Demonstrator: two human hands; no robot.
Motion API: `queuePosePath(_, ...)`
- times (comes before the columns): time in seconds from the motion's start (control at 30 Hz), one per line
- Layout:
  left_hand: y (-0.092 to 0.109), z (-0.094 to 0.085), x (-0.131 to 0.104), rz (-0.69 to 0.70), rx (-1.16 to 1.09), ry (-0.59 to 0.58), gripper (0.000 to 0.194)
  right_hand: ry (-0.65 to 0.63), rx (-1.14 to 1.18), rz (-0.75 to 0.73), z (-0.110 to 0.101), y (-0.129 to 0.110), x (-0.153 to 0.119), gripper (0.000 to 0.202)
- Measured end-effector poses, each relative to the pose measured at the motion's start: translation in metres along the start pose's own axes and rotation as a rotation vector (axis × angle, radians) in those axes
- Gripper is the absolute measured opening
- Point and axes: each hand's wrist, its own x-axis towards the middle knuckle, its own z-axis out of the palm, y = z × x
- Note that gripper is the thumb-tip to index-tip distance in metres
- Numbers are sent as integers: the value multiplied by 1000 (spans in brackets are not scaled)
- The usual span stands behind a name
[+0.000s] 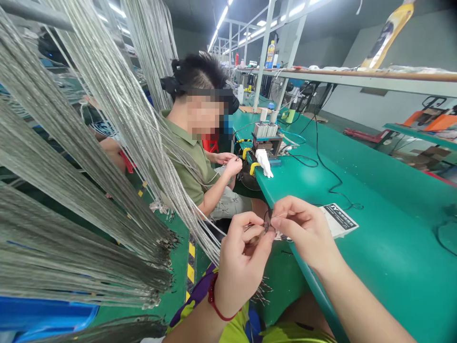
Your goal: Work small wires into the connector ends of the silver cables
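My left hand [241,262], with a red cord bracelet at its wrist, is closed in a pinch around the end of a silvery braided cable. The cable comes from a bundle [183,190] that hangs down from the upper left and passes behind this hand. Fingertips of my right hand [305,228] meet it over the table edge, pinching thin wires at the cable's stripped end [266,225]. Fingers cover most of the tip, so its details are hidden. Just beyond my right hand lies a printed black-and-white sheet [339,220] on the green table [389,252].
A co-worker [189,143] sits ahead on the left, hands on a cable. A small press [266,136] with a white cloth [263,163] stands at the table edge. Black cords [330,178] cross the tabletop. Thick cable bundles [89,205] hang at left above a blue bin [46,317].
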Motion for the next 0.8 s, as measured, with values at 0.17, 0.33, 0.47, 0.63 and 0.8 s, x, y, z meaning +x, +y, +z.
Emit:
queuePosePath(0.17, 3, 0, -3, -23, 6, -40, 12, 77, -22, -41, -9, 0, 1, 11)
queuePosePath(0.33, 0, -1, -4, -14, 9, -58, 10, 89, 28, -21, -14, 2, 0, 11)
queuePosePath(0.47, -3, -4, -4, 12, 7, -33, 10, 80, 57, 23, -18, -3, 0, 14)
queuePosePath(0.63, -3, -4, -2, -17, -107, -12, 15, -58, 69, -5, -19, 1, 4, 16)
queuePosePath(0.8, -2, -5, 0, -23, -198, -49, 19, -285, 257, 51, -8, 18, 9, 12)
